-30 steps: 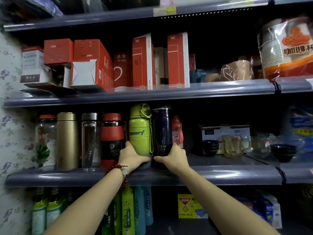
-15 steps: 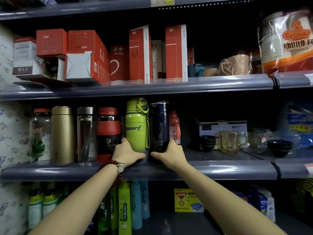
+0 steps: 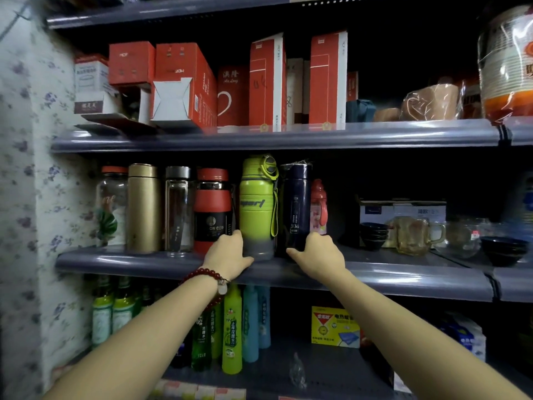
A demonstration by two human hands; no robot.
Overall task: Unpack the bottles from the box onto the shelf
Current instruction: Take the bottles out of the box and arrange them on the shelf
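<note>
A lime-green sport bottle point(image 3: 257, 203) and a dark navy bottle point(image 3: 295, 206) stand upright side by side on the middle shelf point(image 3: 403, 274). My left hand point(image 3: 229, 254) grips the grey base of the green bottle from its left side. My right hand point(image 3: 318, 252) grips the bottom of the navy bottle from its right. To their left stand a red and black bottle point(image 3: 212, 209), a clear bottle point(image 3: 178, 209), a gold flask point(image 3: 143, 207) and a glass jar point(image 3: 112, 206). A small pink bottle point(image 3: 318, 206) stands behind the navy one. The box is out of view.
Red cartons point(image 3: 266, 82) fill the upper shelf. Dark bowls point(image 3: 373, 235), a glass mug point(image 3: 415, 235) and more glassware sit on the right of the middle shelf. Green and blue bottles point(image 3: 232, 327) stand on the lower shelf. A flowered wall point(image 3: 26, 197) bounds the left.
The view has shifted slightly; both hands stay at the bases of the green and navy bottles, which remain upright on the shelf.
</note>
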